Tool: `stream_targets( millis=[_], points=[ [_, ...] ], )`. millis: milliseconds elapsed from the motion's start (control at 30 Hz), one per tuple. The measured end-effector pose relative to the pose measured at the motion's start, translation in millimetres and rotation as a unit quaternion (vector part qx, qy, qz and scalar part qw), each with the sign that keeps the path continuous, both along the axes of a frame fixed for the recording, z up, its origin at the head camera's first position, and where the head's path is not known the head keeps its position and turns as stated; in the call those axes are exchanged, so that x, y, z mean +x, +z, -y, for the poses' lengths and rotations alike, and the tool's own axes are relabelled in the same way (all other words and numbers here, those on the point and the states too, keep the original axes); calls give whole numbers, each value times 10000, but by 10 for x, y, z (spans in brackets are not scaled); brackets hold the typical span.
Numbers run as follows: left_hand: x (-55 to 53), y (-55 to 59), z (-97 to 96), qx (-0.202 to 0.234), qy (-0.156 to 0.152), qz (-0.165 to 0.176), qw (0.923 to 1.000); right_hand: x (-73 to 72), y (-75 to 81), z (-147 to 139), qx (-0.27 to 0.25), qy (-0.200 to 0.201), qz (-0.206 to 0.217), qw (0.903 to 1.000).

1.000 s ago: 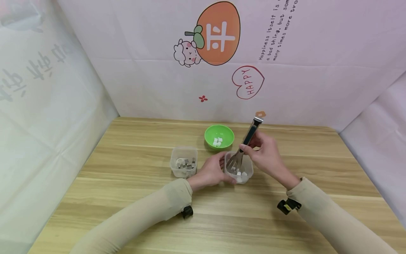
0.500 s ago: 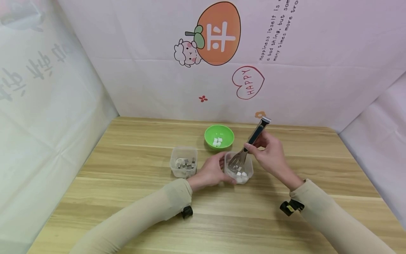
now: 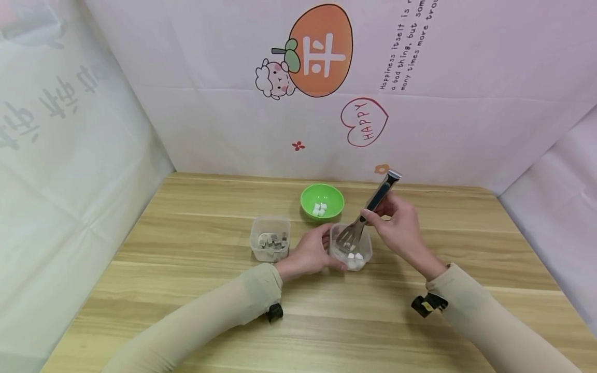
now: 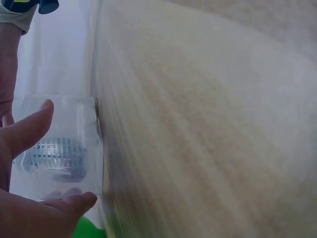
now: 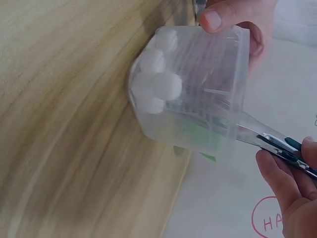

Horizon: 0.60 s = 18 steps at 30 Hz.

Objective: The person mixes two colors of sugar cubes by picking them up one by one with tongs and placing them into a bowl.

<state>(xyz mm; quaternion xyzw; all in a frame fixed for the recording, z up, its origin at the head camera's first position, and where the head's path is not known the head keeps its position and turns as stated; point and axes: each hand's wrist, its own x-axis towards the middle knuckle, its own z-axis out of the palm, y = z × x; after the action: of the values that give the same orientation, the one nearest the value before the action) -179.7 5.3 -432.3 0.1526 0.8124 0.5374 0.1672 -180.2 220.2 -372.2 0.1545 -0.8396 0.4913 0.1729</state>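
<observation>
My left hand [image 3: 308, 254] holds a translucent plastic container [image 3: 367, 243] from its left side, thumb in front and fingers behind. In the right wrist view, white cubes [image 5: 167, 87] lie in the bottom of that container. My right hand [image 3: 400, 228] pinches the dark handle of metal tongs [image 3: 375, 199], which lean to the right. The slotted heads of the tongs reach down inside the container, near the cubes; whether they grip one I cannot tell. Behind stands a green bowl [image 3: 335, 198] with several white cubes [image 3: 319, 209] in it.
A second translucent container [image 3: 255, 233], holding several metallic-looking cubes [image 3: 277, 242], stands left of my left hand. All this rests on a wooden table [image 3: 196, 259]. A printed white cloth [image 3: 224, 124] hangs along the table's back edge.
My right hand has shifted slightly to the right, and the tongs lean further over, their heads still in the container. My left hand, the container and the bowl have stayed put.
</observation>
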Motion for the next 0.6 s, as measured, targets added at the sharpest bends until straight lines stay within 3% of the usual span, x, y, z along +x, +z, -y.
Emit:
stream_targets(
  millis=[333,600],
  points=[
    [1,-2,-9,22,9,37,10000,43,272,-67,-236,-40,-59,9997],
    [14,10,-16,14,81,134,9999,-4,473,-107,-383,-68,-123,9992]
  ],
)
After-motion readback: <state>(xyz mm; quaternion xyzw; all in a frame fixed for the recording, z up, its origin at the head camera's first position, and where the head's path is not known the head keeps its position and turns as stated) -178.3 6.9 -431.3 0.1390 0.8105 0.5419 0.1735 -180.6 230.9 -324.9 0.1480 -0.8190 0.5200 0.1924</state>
